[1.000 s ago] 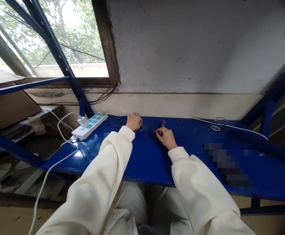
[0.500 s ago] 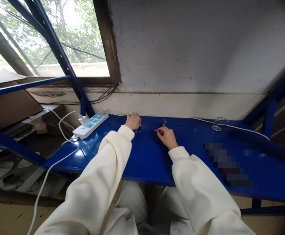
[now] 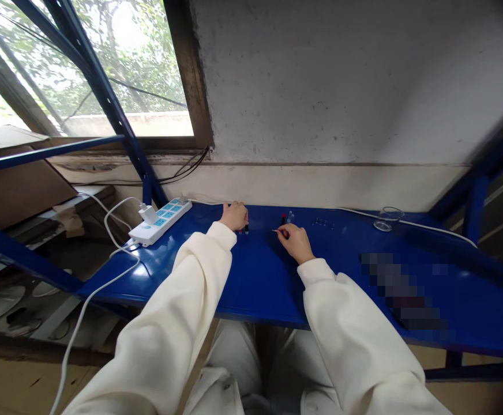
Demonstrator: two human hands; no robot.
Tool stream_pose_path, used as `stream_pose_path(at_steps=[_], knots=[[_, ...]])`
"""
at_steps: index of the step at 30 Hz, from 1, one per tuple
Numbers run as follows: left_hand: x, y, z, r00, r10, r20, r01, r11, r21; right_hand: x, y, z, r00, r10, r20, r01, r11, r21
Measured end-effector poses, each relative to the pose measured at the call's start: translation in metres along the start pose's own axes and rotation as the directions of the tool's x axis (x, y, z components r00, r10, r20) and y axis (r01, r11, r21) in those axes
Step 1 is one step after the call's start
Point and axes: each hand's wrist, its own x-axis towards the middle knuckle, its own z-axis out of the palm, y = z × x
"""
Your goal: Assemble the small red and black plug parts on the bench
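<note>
My left hand (image 3: pixel 234 216) is closed, its fingers curled down at the back of the blue table (image 3: pixel 260 282). Right under its fingertips show a small black cylinder with a pale end (image 3: pixel 247 229) and a bit of red (image 3: pixel 240 231); what the fingers grip is hidden. My right hand (image 3: pixel 295 239) pinches a small thin reddish piece with a pale tip (image 3: pixel 274 230), pointing left just above the table. Behind that hand stand a small black tube with a red top (image 3: pixel 283 218) and small clear tubes (image 3: pixel 291 217).
Several tiny clear pieces (image 3: pixel 323 223) lie right of the tubes. Farther right is a clear round glass (image 3: pixel 382 226) beside a white cable (image 3: pixel 437 226). A blurred-out dark object (image 3: pixel 401 288) lies at the right. A white power strip (image 3: pixel 160 222) sits at the left edge.
My left hand has shifted very slightly. My right hand keeps its pinch in the same place, and the things on the table have not moved.
</note>
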Motion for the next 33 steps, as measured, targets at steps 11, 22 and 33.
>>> stream_pose_path(at_steps=[11,22,33], knots=[[-0.001,0.001,-0.002,1.0,-0.013,0.015,0.013,1.0,-0.006,0.0,-0.001,-0.004,0.997,0.058,0.045,-0.056,0.997,-0.06],[-0.01,0.024,-0.011,0.974,0.022,-0.227,-0.052,0.991,-0.127,0.0,0.003,-0.008,0.946,0.306,0.104,-0.267,0.922,-0.28],[-0.009,0.086,0.052,0.994,0.112,-0.008,-0.111,0.981,-0.161,-0.003,0.002,-0.007,0.932,0.358,0.065,-0.316,0.885,-0.343]])
